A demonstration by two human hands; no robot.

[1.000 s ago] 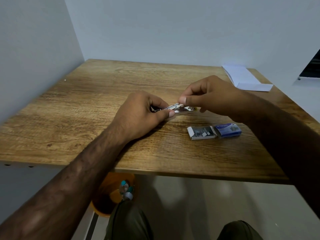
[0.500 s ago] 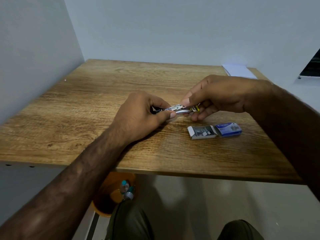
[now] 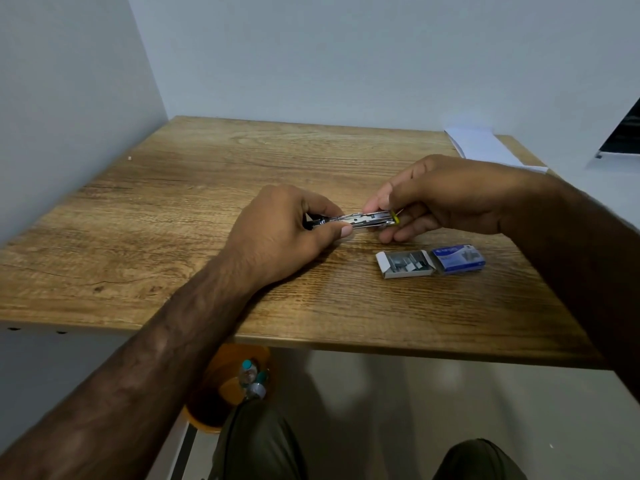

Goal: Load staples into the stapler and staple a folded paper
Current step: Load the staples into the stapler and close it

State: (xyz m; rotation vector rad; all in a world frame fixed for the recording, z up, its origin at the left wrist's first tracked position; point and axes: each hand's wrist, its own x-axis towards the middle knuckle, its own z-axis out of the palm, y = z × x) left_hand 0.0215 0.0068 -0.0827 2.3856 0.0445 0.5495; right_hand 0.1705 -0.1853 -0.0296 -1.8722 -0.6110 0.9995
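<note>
A small metal stapler [image 3: 360, 220] is held level just above the wooden table [image 3: 173, 244]. My left hand [image 3: 287, 230] grips its left end, thumb on the near side. My right hand [image 3: 446, 195] pinches its right end, where a yellow tip [image 3: 395, 218] shows. An open staple box [image 3: 405, 264] with grey staples in its white tray lies to the right, its blue sleeve [image 3: 457, 259] slid half off. The folded white paper [image 3: 481, 147] lies at the table's far right corner.
Walls close the table at the left and back. Under the front edge stands an orange bin [image 3: 221, 386] with plastic bottles inside. My knees [image 3: 256, 445] show at the bottom. A dark window edge [image 3: 623, 133] is at the far right.
My right hand turned and shifted from above the stapler's right end to pinching that end from the side. The yellow tip came into view. The left hand stayed put.
</note>
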